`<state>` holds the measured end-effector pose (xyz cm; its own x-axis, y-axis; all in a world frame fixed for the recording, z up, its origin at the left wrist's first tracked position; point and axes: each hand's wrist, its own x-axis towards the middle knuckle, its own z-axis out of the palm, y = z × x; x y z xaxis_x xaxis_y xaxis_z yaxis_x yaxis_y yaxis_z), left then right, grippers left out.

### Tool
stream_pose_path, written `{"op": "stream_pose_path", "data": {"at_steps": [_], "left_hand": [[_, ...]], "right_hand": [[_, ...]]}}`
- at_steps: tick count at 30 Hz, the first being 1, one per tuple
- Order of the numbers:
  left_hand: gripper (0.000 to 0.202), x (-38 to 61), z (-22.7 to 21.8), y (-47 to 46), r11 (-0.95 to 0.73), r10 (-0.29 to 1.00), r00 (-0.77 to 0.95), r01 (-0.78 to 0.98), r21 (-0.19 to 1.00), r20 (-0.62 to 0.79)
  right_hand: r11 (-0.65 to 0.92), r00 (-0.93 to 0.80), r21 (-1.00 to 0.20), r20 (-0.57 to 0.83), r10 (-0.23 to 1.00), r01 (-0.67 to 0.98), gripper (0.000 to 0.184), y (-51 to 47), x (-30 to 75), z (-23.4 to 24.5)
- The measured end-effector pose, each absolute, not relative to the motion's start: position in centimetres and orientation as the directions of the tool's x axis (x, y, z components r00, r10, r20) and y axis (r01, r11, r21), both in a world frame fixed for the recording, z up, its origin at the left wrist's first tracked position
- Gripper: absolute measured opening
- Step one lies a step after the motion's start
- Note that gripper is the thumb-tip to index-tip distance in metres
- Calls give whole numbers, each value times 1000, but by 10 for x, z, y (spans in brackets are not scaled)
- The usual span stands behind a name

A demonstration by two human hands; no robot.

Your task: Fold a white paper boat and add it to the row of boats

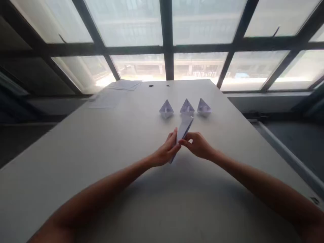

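Observation:
A folded white paper [184,128] is held upright above the grey table [101,168], between both hands. My left hand [165,152] grips its lower left edge, fingers closed on it. My right hand [198,144] pinches the same paper from the right side. Just beyond the hands, three finished paper boats stand in a row: the left boat [166,109], the middle boat [187,107] and the right boat [204,107].
Loose white sheets [124,85] lie at the table's far left corner, with another sheet [105,101] nearer. Two small dark dots [151,85] sit near the far edge. Large windows with dark frames [167,47] rise behind the table.

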<state>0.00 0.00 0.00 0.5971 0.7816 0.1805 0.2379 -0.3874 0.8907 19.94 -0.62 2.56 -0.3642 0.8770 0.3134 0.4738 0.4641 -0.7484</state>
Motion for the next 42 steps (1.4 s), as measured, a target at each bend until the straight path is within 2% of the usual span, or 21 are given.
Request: {"op": "stream_pose_path", "data": {"at_steps": [5, 8, 12, 17, 21, 24, 26, 30, 32, 34, 36, 39, 42], "left_hand": [[62, 3, 4, -6, -396, 715, 666, 136, 908, 212], [58, 1, 2, -6, -344, 764, 612, 119, 931, 205], [51, 3, 5, -1, -355, 878, 424, 260, 898, 224], [39, 12, 19, 2, -366, 906, 367, 431, 825, 210], [30, 14, 28, 1, -409, 905, 326, 499, 764, 272], [35, 7, 30, 4, -420, 906, 295, 538, 731, 304], [40, 1, 28, 8, -461, 886, 316, 517, 721, 339], [44, -12, 11, 17, -604, 784, 465, 420, 677, 411], [47, -19, -2, 21, -681, 711, 575, 417, 602, 405], [52, -26, -13, 23, -752, 640, 672, 448, 483, 373], [53, -31, -18, 23, -809, 576, 751, 470, 353, 323], [50, -35, -18, 18, -846, 532, 811, 492, 207, 243], [46, -34, -13, 15, -841, 541, 817, 525, 131, 201]], "right_hand": [[456, -392, -786, 297, 871, 417, 30, -2, 201, 23], [474, -392, -762, 312, 865, 441, 31, -5, 201, 24], [439, -328, -685, 297, 897, 581, 29, -12, 196, 25], [267, -129, -608, 261, 957, 747, 25, -15, 188, 28], [191, -65, -598, 226, 972, 779, 23, -12, 191, 32], [189, -32, -597, 264, 964, 780, 16, -11, 200, 33], [233, -67, -589, 290, 955, 774, 2, -10, 208, 30], [419, -288, -485, 323, 902, 768, 36, -5, 223, 12], [539, -440, -399, 318, 840, 741, 50, -2, 228, -1], [645, -573, -313, 298, 763, 697, 54, -1, 233, -10], [727, -678, -278, 264, 686, 628, 54, -2, 236, -13], [779, -759, -355, 231, 609, 517, 55, -7, 235, -8], [737, -719, -466, 262, 643, 489, 38, -11, 226, -4]]}}
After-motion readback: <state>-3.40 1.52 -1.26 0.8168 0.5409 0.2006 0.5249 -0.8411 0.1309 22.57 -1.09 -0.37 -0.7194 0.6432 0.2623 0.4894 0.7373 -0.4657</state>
